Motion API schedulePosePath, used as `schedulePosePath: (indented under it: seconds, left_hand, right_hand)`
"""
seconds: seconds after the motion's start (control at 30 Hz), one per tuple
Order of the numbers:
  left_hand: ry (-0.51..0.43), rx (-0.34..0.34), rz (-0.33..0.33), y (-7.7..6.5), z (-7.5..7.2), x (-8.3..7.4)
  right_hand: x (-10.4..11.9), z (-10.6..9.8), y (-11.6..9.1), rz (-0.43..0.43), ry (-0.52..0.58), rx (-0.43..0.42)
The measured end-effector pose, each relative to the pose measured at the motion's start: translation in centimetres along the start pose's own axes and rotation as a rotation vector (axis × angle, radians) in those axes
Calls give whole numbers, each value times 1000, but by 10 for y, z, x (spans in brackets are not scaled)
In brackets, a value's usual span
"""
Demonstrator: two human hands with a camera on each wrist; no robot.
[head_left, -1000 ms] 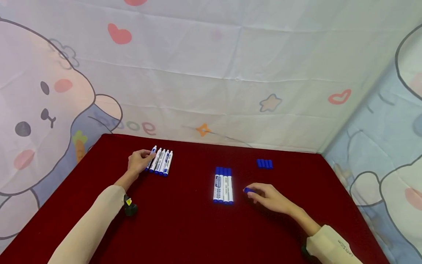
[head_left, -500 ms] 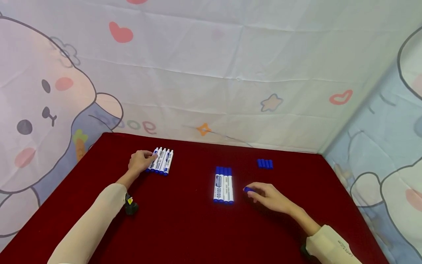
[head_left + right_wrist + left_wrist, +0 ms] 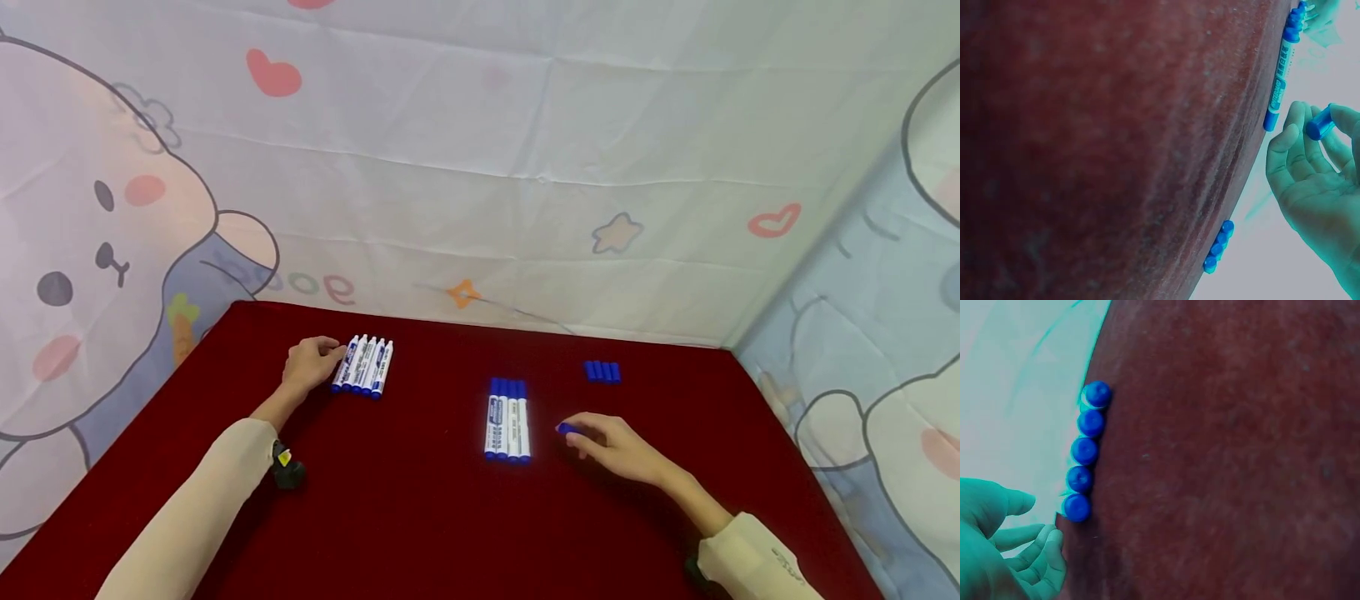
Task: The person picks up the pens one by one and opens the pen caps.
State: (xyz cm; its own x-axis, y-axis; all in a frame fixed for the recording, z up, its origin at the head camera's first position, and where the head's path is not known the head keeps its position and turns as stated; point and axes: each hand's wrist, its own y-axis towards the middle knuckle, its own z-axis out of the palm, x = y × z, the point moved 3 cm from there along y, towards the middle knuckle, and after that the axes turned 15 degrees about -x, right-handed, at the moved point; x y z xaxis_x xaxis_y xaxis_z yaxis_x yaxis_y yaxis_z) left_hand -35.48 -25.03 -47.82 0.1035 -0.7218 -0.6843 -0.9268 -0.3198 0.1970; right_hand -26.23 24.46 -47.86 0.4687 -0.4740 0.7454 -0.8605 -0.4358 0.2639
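Just left of a row of several uncapped whiteboard markers, my left hand hovers with loosely bent fingers and holds nothing. In the left wrist view, the blue end plugs of that row line up beside the hand, apart from its fingertips. My right hand pinches a blue marker cap between thumb and forefinger. That cap also shows clearly in the right wrist view. Capped markers lie side by side to the left of my right hand.
Several loose blue caps form a short row at the back right. A dark red cloth covers the table. A printed curtain hangs behind its back edge.
My left hand has let go of the leftmost uncapped marker and drawn off to the left. That marker now lies close against the row. My right hand has hardly moved.
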Motion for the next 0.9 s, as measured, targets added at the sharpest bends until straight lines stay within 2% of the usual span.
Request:
schedulePosePath:
  seconds: [0.13, 0.27, 0.43, 0.57, 0.8, 0.9]
  left_hand:
    - [-41, -23, 62, -4, -9, -8]
    - [-113, 1, 155, -11, -13, -22]
    - [-171, 64, 257, -29, -10, -41]
    - [-182, 117, 322, -44, -6, -52]
    - [-247, 223, 369, -66, -2, -66]
    - [-283, 275, 391, -74, 2, -70]
  right_hand:
    - [-1, -2, 0, -5, -4, -1]
    - [-1, -3, 1, -37, -6, -27]
    - [0, -4, 4, -97, 3, -68]
    - [-2, -4, 5, -136, -44, -104]
    - [-3, -7, 4, -191, -76, -131]
    - [-6, -9, 4, -181, -94, -141]
